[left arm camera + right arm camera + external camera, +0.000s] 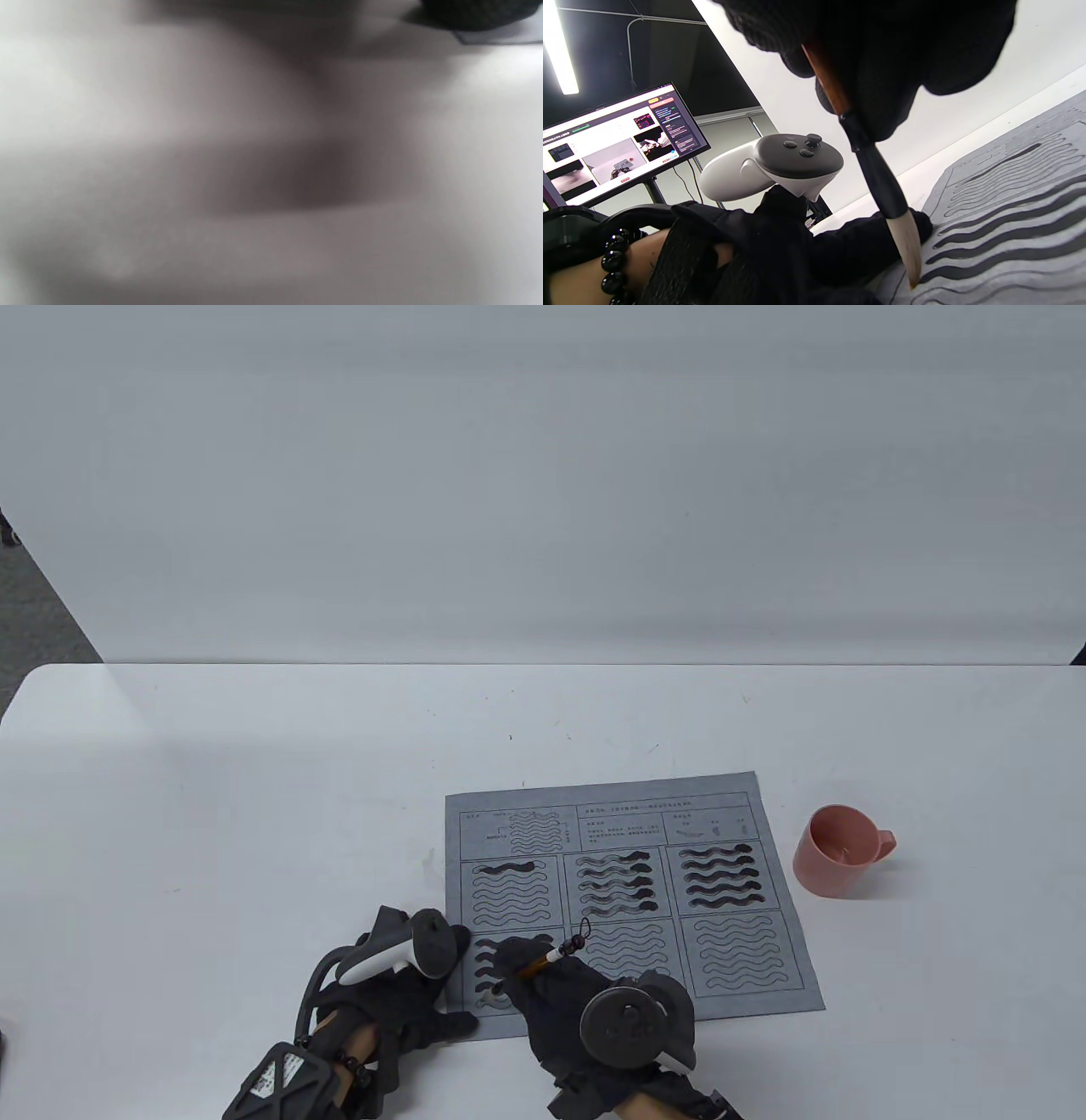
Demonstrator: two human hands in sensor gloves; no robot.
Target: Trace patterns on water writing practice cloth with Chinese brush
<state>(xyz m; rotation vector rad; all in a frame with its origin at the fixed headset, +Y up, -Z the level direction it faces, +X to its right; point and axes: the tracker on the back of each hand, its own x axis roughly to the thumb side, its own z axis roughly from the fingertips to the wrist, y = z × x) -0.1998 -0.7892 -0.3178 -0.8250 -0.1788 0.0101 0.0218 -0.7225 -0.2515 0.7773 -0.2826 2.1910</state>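
The grey practice cloth (pixel 730 950) lies on the white table, its wave panels partly traced dark. My right hand (pixel 543 993) grips the Chinese brush (pixel 543 960) over the lower left panel. In the right wrist view the brush (pixel 878 182) slants down and its pale tip touches the cloth (pixel 1009 220) at the start of a wave line. My left hand (pixel 445 984) rests on the cloth's left edge, fingers spread, holding nothing. It shows in the right wrist view (pixel 797 245) beside the brush tip. The left wrist view is blurred, with a dark glove (pixel 479 12) at the top right.
A pink cup (pixel 836 850) stands on the table right of the cloth, handle to the right. A monitor (pixel 619 135) on a stand is beyond the table's left side. The table's front edge is close under both wrists.
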